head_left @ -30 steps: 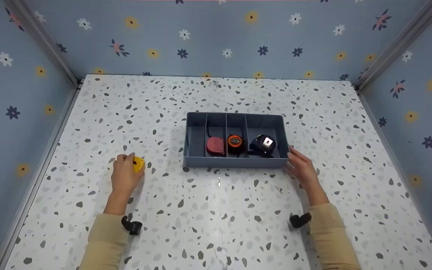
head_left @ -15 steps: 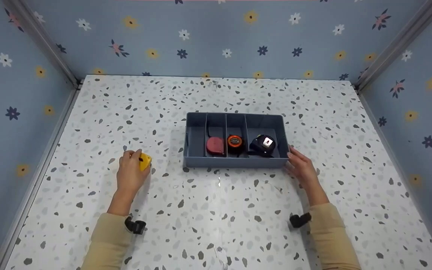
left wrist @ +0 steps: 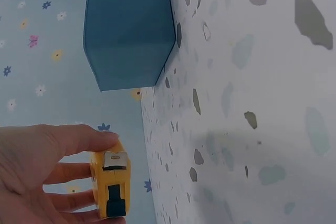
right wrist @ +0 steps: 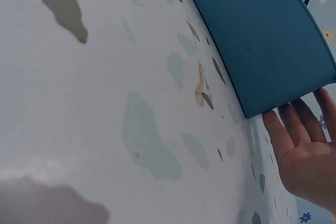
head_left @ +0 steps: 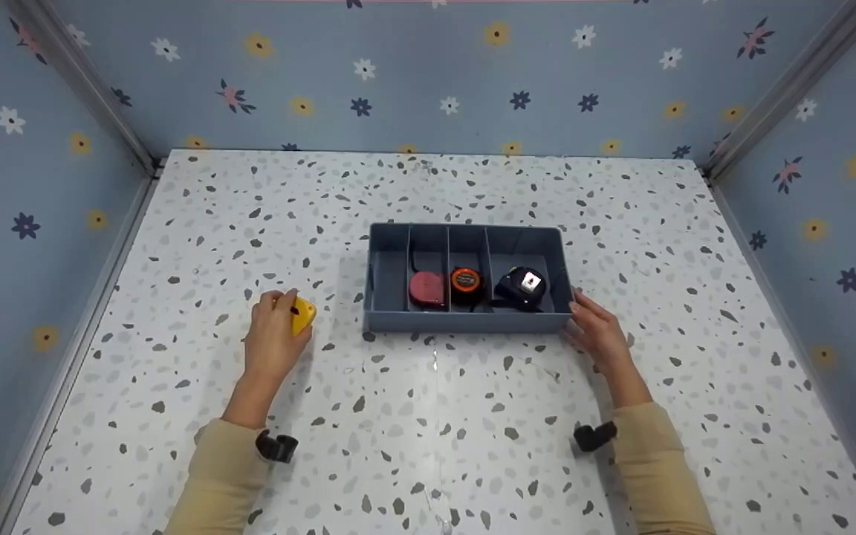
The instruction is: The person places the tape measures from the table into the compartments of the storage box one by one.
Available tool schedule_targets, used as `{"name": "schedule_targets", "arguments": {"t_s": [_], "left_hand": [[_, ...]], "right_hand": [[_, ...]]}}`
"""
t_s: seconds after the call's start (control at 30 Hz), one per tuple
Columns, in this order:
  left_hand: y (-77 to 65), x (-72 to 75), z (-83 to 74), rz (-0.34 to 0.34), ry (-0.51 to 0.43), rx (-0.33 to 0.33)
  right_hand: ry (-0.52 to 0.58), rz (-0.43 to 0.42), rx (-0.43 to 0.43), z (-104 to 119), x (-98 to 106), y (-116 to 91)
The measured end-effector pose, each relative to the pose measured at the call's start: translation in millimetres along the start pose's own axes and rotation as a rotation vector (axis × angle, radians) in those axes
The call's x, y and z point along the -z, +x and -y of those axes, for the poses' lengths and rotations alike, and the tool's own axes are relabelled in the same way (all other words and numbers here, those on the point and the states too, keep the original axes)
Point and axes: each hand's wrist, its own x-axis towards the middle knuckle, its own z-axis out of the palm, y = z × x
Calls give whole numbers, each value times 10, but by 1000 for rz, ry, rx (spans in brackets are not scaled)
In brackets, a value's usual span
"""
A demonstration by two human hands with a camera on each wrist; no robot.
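My left hand (head_left: 272, 340) pinches a yellow tape measure (left wrist: 111, 179) between thumb and fingers, left of the grey-blue divided box (head_left: 465, 323). In the left wrist view, its metal end hook and a dark sliding button face the camera. My right hand (head_left: 600, 333) rests its fairly straight fingers against the box's right end, also seen in the right wrist view. Inside the box, a pink tape measure (head_left: 426, 288), an orange-and-black tape measure (head_left: 466, 282) and a larger black tape measure (head_left: 523, 288) lie in separate compartments. The leftmost compartment holds nothing.
The box stands on a white speckled tabletop (head_left: 435, 416). Flower-patterned blue panels (head_left: 428, 74) enclose the back and both sides. A black wrist mount (head_left: 277, 446) sits at the left cuff, another black wrist mount (head_left: 594, 436) at the right cuff.
The left hand has moved right and slightly away from the person with the yellow tape measure, closer to the box. The right hand and the box have stayed in place.
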Motion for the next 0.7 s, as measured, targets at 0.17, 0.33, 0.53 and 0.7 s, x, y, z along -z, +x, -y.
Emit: {"name": "schedule_targets", "arguments": {"t_s": [0.17,0.33,0.53,0.7], "left_hand": [[13,-23,-61,2,-1,-18],[24,-37,-122,10,-2,-48],[42,-47,-206,9,-23,-85],[62,-38,-289,27,-26,-97]], "right_hand": [[-8,2,-7,0,5,-3],[-16,6,-11,2,11,-3],[-30,5,-13,2,19,2],[-9,-9,3,-16,14,6]]}}
